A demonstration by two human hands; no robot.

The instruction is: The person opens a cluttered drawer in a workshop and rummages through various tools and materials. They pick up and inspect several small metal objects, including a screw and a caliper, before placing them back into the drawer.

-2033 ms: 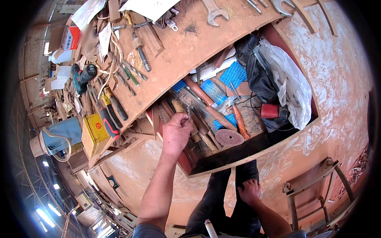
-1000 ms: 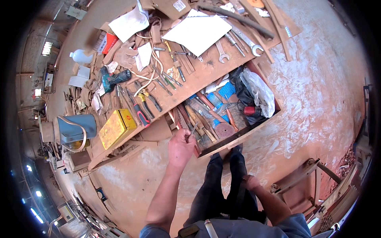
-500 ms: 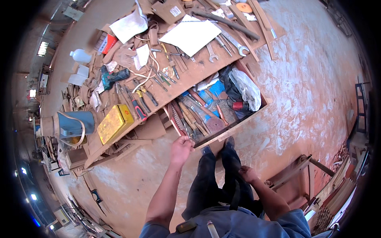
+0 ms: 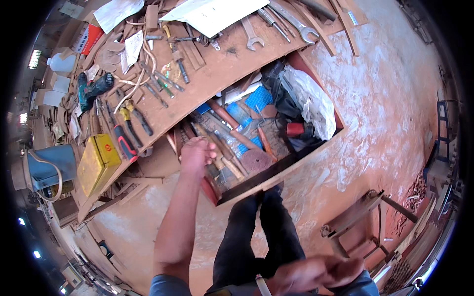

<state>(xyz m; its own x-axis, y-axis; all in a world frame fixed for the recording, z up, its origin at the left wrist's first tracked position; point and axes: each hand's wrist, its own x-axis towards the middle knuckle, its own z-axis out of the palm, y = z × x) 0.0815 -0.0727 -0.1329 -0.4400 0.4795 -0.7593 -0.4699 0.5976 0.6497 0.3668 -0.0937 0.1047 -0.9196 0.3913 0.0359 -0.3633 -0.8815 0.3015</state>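
One drawer (image 4: 269, 180) is already open, wooden-handled tools (image 4: 265, 142) remaining inside, left hand (image 4: 197, 152) half-curled above its left side, right hand (image 4: 306, 273) blurred near dark trousers (image 4: 236, 237), either grip's contents impossible to tell

The person's left forearm (image 4: 175, 224) reaches well out ahead of the body, up from a short sleeve (image 4: 168, 285), nearly straight. At its end the left hand (image 4: 196, 152) bends a little at the wrist, its fingers (image 4: 212, 154) curled in toward the person's right; I can't make out whether they grip anything. The right hand (image 4: 298, 275) is drawn in low before the waist, arm folded, too blurred for me to read the fingers.
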